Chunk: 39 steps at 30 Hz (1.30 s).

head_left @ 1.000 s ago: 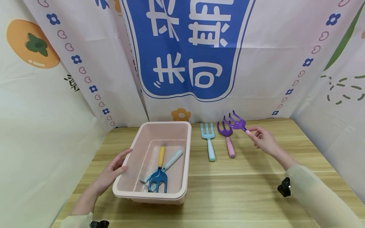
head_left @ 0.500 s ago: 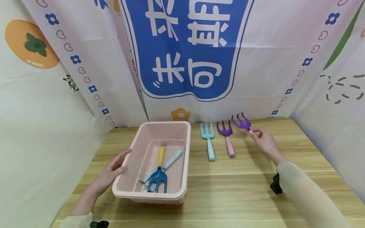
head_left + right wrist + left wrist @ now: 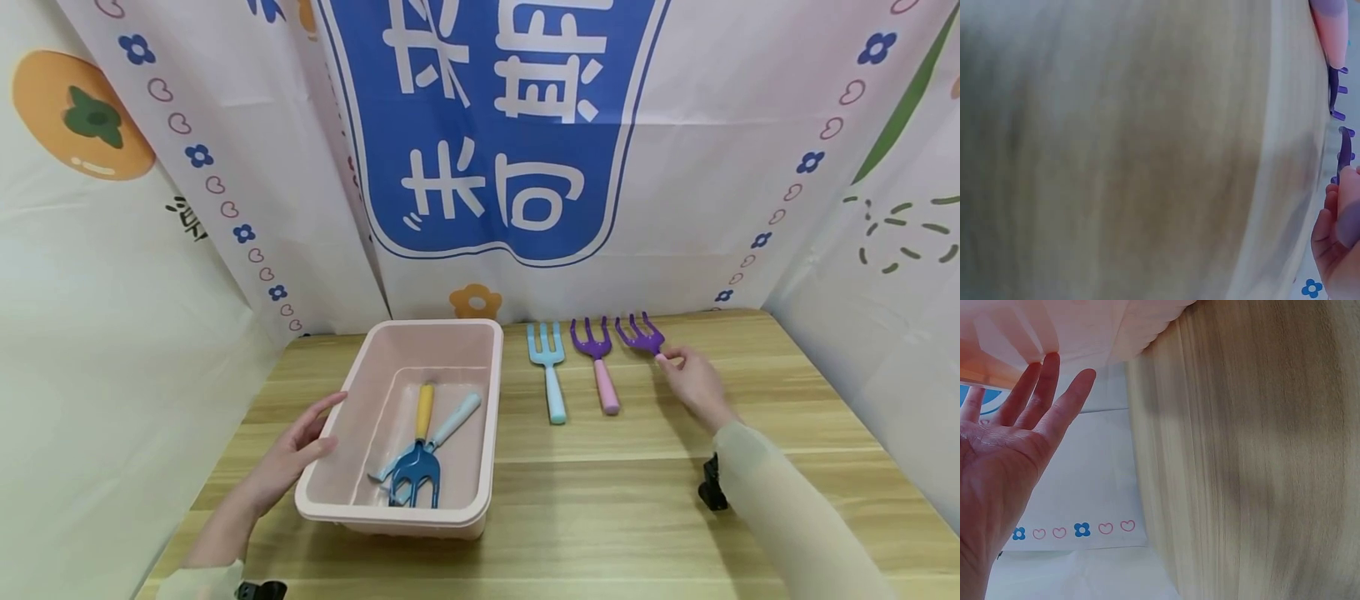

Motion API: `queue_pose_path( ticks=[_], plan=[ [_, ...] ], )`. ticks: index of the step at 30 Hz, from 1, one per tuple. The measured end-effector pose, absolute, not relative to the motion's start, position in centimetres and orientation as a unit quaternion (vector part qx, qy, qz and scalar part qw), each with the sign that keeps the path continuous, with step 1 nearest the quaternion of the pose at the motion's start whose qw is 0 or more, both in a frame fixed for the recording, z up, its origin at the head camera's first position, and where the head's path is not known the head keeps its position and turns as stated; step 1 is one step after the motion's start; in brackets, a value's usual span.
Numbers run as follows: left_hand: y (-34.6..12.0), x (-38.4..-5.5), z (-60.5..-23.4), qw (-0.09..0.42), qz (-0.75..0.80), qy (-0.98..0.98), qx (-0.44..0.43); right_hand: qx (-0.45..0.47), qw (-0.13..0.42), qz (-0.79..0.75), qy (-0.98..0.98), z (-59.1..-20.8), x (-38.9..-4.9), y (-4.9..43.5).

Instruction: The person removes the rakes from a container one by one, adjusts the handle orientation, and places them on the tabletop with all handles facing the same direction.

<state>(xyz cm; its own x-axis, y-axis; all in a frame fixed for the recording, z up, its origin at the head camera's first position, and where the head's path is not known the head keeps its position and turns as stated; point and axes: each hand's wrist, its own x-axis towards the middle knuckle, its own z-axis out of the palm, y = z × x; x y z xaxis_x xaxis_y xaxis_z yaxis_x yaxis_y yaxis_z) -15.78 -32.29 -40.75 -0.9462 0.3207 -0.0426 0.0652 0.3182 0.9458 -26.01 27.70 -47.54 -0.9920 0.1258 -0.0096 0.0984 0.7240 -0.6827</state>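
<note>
Purple fork (image 3: 643, 337) sits at the back right of the surface (image 3: 585, 508), held by its pink handle; its prongs have come lower and farther right since a second ago, when they overlapped the other purple fork (image 3: 601, 371). You've kept the rest as it was. From the left, your left hand (image 3: 292, 454) has its fingers fairly straight and apart, touching the rim and outer wall of the pink tub (image 3: 438, 346). Inside, a dark blue fork (image 3: 417, 462) with a yellow handle lies across a pale blue tool (image 3: 454, 421). Next come a light blue fork (image 3: 548, 360) and the other purple fork. Your right hand (image 3: 699, 385) pinches the handle between thumb and fingers; you can't tell whether the held fork touches the surface.
</note>
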Motion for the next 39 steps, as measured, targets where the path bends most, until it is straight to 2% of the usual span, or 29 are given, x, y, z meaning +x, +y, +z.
queue_pose_path(
  ticks=[8,16,23,39],
  plan=[
    [-32.0,-15.8,-40.7,0.107,0.572,0.804,0.124,-0.073,0.017,0.36,-0.93,-48.1,-26.0,27.8],
    [-32.2,-15.7,-40.7,0.107,0.567,0.809,0.117,-0.087,-0.04,0.415,-0.905,-48.3,-26.6,27.8],
    [-32.2,-15.8,-40.7,0.106,0.566,0.81,0.116,-0.093,-0.012,0.376,-0.922,-47.9,-26.6,27.1],
    [-32.1,-15.7,-40.6,0.11,0.566,0.808,0.116,-0.116,-0.016,0.364,-0.924,-48.0,-26.7,26.2]
  ],
)
